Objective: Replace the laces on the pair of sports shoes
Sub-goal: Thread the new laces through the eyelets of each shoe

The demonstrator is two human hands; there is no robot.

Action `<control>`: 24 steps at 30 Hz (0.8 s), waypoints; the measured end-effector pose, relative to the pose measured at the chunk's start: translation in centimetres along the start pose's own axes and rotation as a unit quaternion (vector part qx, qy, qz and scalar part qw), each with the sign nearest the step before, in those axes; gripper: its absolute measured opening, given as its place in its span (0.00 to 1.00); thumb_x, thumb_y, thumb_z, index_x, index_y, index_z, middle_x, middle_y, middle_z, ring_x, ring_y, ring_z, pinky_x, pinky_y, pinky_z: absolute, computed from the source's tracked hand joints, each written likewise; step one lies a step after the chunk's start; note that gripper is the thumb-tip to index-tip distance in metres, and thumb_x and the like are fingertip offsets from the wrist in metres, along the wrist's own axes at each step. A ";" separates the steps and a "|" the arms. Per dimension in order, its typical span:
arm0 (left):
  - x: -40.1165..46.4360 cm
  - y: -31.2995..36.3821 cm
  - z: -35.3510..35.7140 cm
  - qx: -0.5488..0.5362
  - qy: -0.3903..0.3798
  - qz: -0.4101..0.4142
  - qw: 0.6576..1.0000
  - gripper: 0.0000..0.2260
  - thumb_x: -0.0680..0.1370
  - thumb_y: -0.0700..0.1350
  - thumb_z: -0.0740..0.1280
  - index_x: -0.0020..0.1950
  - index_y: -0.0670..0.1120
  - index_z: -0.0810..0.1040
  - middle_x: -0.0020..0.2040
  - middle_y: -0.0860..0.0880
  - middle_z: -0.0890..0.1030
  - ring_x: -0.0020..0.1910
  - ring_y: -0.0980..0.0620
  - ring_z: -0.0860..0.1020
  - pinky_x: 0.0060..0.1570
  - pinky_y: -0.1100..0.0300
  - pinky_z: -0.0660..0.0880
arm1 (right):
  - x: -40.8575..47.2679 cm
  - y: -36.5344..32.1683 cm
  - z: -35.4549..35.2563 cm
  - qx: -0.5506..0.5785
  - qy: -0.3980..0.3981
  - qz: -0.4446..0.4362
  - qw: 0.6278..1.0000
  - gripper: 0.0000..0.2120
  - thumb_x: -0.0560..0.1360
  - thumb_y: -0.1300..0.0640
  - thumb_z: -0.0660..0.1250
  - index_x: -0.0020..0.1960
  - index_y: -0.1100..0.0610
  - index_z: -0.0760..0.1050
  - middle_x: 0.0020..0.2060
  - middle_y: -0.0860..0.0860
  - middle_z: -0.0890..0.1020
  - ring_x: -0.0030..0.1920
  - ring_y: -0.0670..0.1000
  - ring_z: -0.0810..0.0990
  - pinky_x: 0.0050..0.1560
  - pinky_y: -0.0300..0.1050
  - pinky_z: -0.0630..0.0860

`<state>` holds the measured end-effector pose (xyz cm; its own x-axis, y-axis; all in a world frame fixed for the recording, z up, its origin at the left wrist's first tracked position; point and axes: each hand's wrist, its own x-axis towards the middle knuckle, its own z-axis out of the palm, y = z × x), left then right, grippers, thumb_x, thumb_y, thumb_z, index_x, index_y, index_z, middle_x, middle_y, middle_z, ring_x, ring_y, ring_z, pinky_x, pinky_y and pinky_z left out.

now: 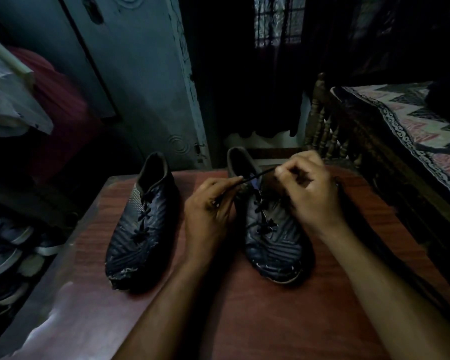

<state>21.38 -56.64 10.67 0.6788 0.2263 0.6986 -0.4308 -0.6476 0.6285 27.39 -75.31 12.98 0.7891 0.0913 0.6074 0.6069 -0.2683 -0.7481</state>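
Two dark sports shoes are set side by side on a reddish-brown desk (257,320), toes toward the viewer and heel openings away. The left shoe (140,229) lies apart from both hands, and its dark lacing is seen threaded up the middle. The right shoe (270,242) is placed between the two hands, with its lower eyelets laced.

A dark lace (257,175) is stretched above the tongue of the right shoe. One end is pinched between thumb and fingertips of the left hand (211,209), whose fingers are curled, and the strand is drawn up and across to the right hand (309,188), where it is pinched by the curled thumb and forefinger. The right hand is held over the outer side of the right shoe, partly hiding it. Whether the lace is passed through an upper eyelet cannot be told in the dim light.

At the right edge a bed (413,131) with a patterned cover and a carved wooden rail is seen. More shoes (8,245) are piled low at the left, and a pale blue door (140,74) is seen behind the desk.
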 end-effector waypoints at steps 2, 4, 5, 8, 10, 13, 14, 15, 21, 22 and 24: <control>0.1 -0.6 0.1 -0.016 0.015 -0.028 0.999 0.09 0.78 0.38 0.72 0.57 0.45 0.87 0.50 0.53 0.85 0.49 0.59 0.83 0.47 0.66 0.77 | 0.6 0.1 -0.4 0.111 0.066 0.065 0.990 0.07 0.72 0.50 0.65 0.37 0.51 0.77 0.46 0.51 0.79 0.47 0.47 0.77 0.49 0.42 0.72; 0.1 -0.8 0.1 -0.031 0.020 -0.063 0.997 0.09 0.79 0.37 0.72 0.57 0.46 0.87 0.50 0.54 0.86 0.48 0.61 0.82 0.45 0.70 0.73 | 0.8 0.0 -0.8 0.244 0.080 0.121 0.959 0.10 0.72 0.51 0.64 0.34 0.50 0.80 0.43 0.55 0.82 0.47 0.54 0.78 0.51 0.50 0.73; 0.1 -0.8 0.2 -0.038 0.018 -0.078 0.996 0.10 0.79 0.36 0.71 0.58 0.47 0.86 0.50 0.55 0.86 0.47 0.62 0.81 0.44 0.69 0.74 | 0.8 -0.1 -0.9 0.296 0.070 0.140 0.942 0.14 0.74 0.54 0.63 0.33 0.52 0.80 0.40 0.55 0.82 0.45 0.58 0.78 0.51 0.53 0.73; -0.2 -0.4 0.2 -0.057 -0.004 -0.101 0.993 0.19 0.80 0.32 0.66 0.63 0.53 0.83 0.56 0.54 0.85 0.52 0.60 0.82 0.51 0.56 0.82 | 0.3 -0.9 -1.0 0.346 0.013 0.176 0.922 0.26 0.82 0.62 0.56 0.27 0.51 0.76 0.27 0.51 0.78 0.35 0.55 0.79 0.46 0.50 0.74; -0.2 0.2 0.4 -0.079 -0.014 -0.105 0.991 0.21 0.80 0.32 0.66 0.67 0.54 0.81 0.57 0.54 0.85 0.55 0.59 0.83 0.55 0.56 0.82 | 0.2 -0.8 -1.0 0.343 0.000 0.173 0.923 0.18 0.80 0.60 0.57 0.32 0.53 0.73 0.23 0.51 0.73 0.29 0.54 0.76 0.41 0.49 0.72; -0.2 1.2 0.5 -0.087 -0.016 -0.086 0.992 0.19 0.79 0.36 0.71 0.67 0.53 0.80 0.55 0.56 0.86 0.55 0.60 0.84 0.55 0.59 0.81 | 0.2 -0.5 -1.2 0.279 -0.047 0.148 0.948 0.05 0.77 0.57 0.65 0.48 0.57 0.70 0.23 0.52 0.70 0.22 0.53 0.71 0.30 0.45 0.70; -0.3 1.5 0.5 -0.084 -0.019 -0.077 0.993 0.19 0.78 0.38 0.73 0.66 0.53 0.80 0.54 0.56 0.86 0.54 0.60 0.84 0.55 0.60 0.81 | 0.1 -0.6 -1.1 0.222 -0.080 0.124 0.964 0.07 0.77 0.57 0.69 0.52 0.56 0.72 0.25 0.52 0.72 0.22 0.51 0.71 0.28 0.42 0.69; -0.3 1.6 0.5 -0.082 -0.022 -0.069 0.994 0.19 0.77 0.38 0.74 0.66 0.52 0.80 0.53 0.56 0.87 0.53 0.60 0.84 0.54 0.61 0.80 | 0.0 -0.7 -0.9 0.159 -0.116 0.094 0.976 0.10 0.76 0.58 0.73 0.55 0.55 0.75 0.29 0.53 0.74 0.24 0.48 0.71 0.28 0.40 0.69; -0.3 2.3 0.3 -0.067 -0.005 -0.075 0.995 0.16 0.72 0.42 0.79 0.58 0.52 0.82 0.43 0.57 0.86 0.44 0.59 0.84 0.45 0.63 0.80 | -0.1 -0.9 -0.2 0.062 -0.182 0.049 0.980 0.04 0.75 0.61 0.74 0.49 0.55 0.84 0.43 0.48 0.84 0.36 0.45 0.80 0.37 0.34 0.73; -0.3 2.3 0.3 -0.068 -0.003 -0.081 0.994 0.15 0.72 0.42 0.79 0.56 0.51 0.83 0.42 0.58 0.85 0.42 0.59 0.84 0.44 0.62 0.80 | -0.1 -0.9 -0.3 0.085 -0.189 0.070 0.976 0.05 0.76 0.62 0.73 0.49 0.55 0.84 0.42 0.50 0.85 0.36 0.45 0.81 0.36 0.34 0.74; -0.4 2.4 0.4 -0.078 -0.013 -0.089 0.993 0.13 0.72 0.42 0.79 0.54 0.53 0.83 0.41 0.60 0.84 0.41 0.60 0.83 0.42 0.64 0.80 | -0.1 -0.9 -0.4 0.099 -0.209 0.092 0.969 0.06 0.76 0.63 0.72 0.50 0.54 0.84 0.42 0.53 0.86 0.37 0.45 0.81 0.38 0.36 0.76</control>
<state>20.31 -58.56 11.72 0.7673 0.3063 0.5634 -0.3878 -0.4782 0.7880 26.74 -75.43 13.67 0.8299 0.4508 0.3287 0.4261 -0.1319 -0.8950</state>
